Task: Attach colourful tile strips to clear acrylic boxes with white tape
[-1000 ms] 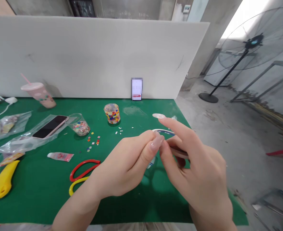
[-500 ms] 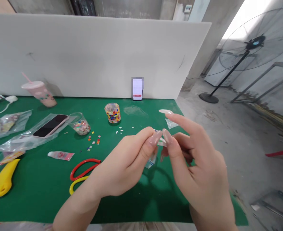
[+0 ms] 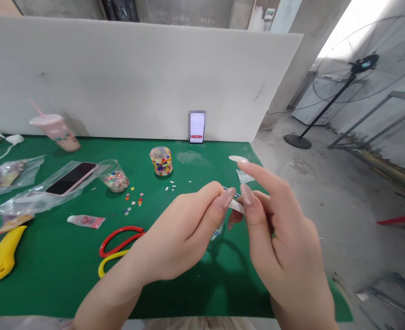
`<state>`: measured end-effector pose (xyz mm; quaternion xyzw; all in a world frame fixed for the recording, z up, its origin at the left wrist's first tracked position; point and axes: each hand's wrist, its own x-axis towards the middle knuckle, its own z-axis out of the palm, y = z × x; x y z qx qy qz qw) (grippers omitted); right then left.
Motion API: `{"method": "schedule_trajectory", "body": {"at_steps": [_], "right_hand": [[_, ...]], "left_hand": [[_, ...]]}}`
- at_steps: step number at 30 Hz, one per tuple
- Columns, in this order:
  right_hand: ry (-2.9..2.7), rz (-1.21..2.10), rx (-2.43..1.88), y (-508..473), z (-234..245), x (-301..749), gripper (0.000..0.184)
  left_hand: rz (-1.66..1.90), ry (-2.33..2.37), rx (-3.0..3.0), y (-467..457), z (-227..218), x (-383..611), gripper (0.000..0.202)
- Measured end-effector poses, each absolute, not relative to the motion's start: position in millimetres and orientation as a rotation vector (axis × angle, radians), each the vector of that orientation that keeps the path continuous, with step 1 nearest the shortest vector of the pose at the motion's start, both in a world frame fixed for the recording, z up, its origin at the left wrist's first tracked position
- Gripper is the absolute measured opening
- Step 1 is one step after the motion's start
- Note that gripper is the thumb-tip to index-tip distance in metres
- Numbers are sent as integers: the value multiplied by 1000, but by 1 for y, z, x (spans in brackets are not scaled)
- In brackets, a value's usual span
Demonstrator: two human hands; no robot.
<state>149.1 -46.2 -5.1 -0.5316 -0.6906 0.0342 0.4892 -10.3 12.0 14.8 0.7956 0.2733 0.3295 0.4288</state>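
Left hand (image 3: pixel 185 231), centre of frame, is clamped by thumb and fingers on one end of a white strip (image 3: pixel 235 206). Right hand (image 3: pixel 286 238), right of centre, pinches the strip's other end, index finger raised. The strip spans the short gap between the thumbs. A clear item with blue edging (image 3: pixel 217 233) shows below the left thumb; its full shape is hidden. A colourful tiled cup (image 3: pixel 161 162) stands upright near centre. Scissors (image 3: pixel 126 244), lower left, lie partly behind the left forearm.
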Motion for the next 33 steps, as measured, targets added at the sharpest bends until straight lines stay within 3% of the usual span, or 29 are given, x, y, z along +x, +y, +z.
{"method": "schedule_trajectory", "body": {"at_steps": [4,9,18,33], "right_hand": [[-1689,19,-1287,-45,-3,149,39],[-1631,255,-1241,-48,-8,150,51],[-1482,369,-1089,-46,-12,141,49],[-1314,327,-900,-37,-4,120,26]], "left_hand": [[790,740,2000,11,14,-11,36],[888,678,2012,11,10,-9,35],[1026,608,1777,4,4,-3,40],[1073,407,1098,-9,-3,14,46]]}}
